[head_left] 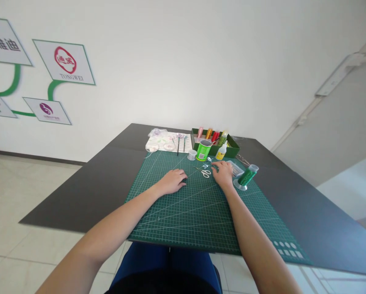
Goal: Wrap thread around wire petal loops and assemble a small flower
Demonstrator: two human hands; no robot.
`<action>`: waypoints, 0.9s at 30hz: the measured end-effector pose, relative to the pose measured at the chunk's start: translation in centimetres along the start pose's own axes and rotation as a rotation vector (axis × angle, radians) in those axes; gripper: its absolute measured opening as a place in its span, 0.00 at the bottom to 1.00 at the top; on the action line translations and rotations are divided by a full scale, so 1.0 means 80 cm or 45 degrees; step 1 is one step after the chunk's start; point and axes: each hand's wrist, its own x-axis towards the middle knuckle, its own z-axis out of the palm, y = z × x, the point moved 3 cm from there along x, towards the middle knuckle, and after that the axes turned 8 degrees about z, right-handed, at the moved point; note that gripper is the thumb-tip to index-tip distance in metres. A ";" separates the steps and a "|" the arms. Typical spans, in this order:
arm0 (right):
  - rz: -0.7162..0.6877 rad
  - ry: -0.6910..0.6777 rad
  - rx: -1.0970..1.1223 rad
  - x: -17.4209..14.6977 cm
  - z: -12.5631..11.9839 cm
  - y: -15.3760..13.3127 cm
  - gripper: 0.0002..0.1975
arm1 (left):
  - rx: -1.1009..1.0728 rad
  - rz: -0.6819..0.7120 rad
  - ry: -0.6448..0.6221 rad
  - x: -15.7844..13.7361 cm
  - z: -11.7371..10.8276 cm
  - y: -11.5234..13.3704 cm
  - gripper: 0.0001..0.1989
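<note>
My left hand (173, 182) lies on the green cutting mat (183, 216), palm down, with its fingers loosely apart and nothing visible in them. My right hand (223, 173) is further right on the mat, thumb and forefinger apart. Its fingertips are beside small translucent bluish petal-like pieces (205, 165); whether they touch one is too small to tell. White-handled scissors (205, 173) lie just left of that hand. Right of it are a clear flat case (236, 168), partly hidden, and an upright spool of green thread (247, 176).
Behind the hands stand a green can (203, 151), a white glue bottle (221, 151) and a small clear tub (191, 154). A dark green box (231, 152) holds several thread spools. Left of it, a white sheet (185, 143) bears thin tools and plastic-wrapped items. A wall is behind the black table (94, 183).
</note>
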 end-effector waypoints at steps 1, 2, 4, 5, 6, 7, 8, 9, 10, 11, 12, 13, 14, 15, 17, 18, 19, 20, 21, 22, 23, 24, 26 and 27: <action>0.011 -0.003 -0.015 0.000 0.000 0.000 0.14 | -0.004 0.006 0.002 -0.001 0.000 -0.001 0.10; 0.022 -0.006 -0.030 0.000 0.000 0.001 0.14 | -0.007 0.008 0.002 -0.001 0.000 -0.001 0.10; 0.046 -0.019 -0.060 0.001 -0.001 0.001 0.14 | -0.009 0.004 -0.002 -0.001 0.001 -0.002 0.10; 0.058 -0.028 -0.075 0.001 -0.001 0.001 0.13 | -0.009 0.004 -0.004 -0.001 0.001 -0.002 0.10; 0.070 -0.037 -0.090 0.001 0.000 0.001 0.13 | -0.009 0.004 -0.005 -0.001 0.001 -0.002 0.10; 0.083 -0.046 -0.105 0.001 0.000 0.001 0.12 | -0.009 0.004 -0.005 -0.001 0.002 -0.002 0.10; 0.097 -0.053 -0.121 0.001 0.001 0.001 0.12 | -0.009 0.004 -0.005 -0.001 0.002 -0.002 0.10; 0.112 -0.060 -0.137 0.000 0.002 0.001 0.12 | -0.010 0.002 -0.006 0.000 0.002 -0.002 0.10; 0.128 -0.066 -0.151 0.000 0.003 0.000 0.12 | -0.012 0.001 -0.006 0.000 0.002 -0.002 0.10; 0.144 -0.071 -0.165 -0.001 0.004 0.000 0.12 | -0.013 0.002 -0.005 0.000 0.002 -0.002 0.11; 0.162 -0.077 -0.176 -0.002 0.005 0.000 0.12 | -0.014 0.004 -0.003 0.000 0.002 -0.002 0.11; 0.181 -0.083 -0.184 -0.003 0.006 -0.001 0.12 | -0.013 0.007 0.001 0.000 0.001 -0.002 0.11; 0.200 -0.089 -0.189 -0.003 0.006 -0.001 0.12 | -0.012 0.011 0.005 0.000 0.001 -0.002 0.11; 0.221 -0.095 -0.192 -0.004 0.007 -0.001 0.11 | -0.011 0.015 0.008 0.000 0.002 -0.002 0.10; 0.264 -0.105 -0.195 -0.005 0.007 -0.001 0.12 | -0.011 0.019 0.007 0.000 0.002 -0.003 0.10; 0.285 -0.109 -0.196 -0.005 0.007 -0.001 0.12 | -0.013 0.020 0.006 0.000 0.002 -0.003 0.10; 0.305 -0.112 -0.196 -0.005 0.006 0.000 0.13 | -0.014 0.021 0.004 0.000 0.002 -0.003 0.10; 0.324 -0.114 -0.196 -0.005 0.006 0.000 0.14 | -0.014 0.022 0.004 0.000 0.002 -0.003 0.10; 0.341 -0.116 -0.195 -0.005 0.005 0.001 0.15 | -0.014 0.020 0.003 0.000 0.002 -0.002 0.10; 0.356 -0.119 -0.193 -0.005 0.004 0.001 0.15 | -0.014 0.017 -0.001 0.000 0.002 -0.002 0.10; 0.368 -0.123 -0.190 -0.005 0.004 0.002 0.16 | -0.013 0.012 -0.007 0.000 0.002 -0.002 0.10; 0.378 -0.128 -0.187 -0.004 0.004 0.002 0.15 | -0.015 0.006 -0.014 0.000 0.002 -0.002 0.10; 0.392 -0.139 -0.177 -0.004 0.004 0.003 0.13 | -0.020 -0.004 -0.026 0.000 0.001 -0.001 0.11; 0.395 -0.145 -0.171 -0.004 0.005 0.004 0.13 | -0.023 -0.006 -0.028 0.000 0.001 -0.001 0.11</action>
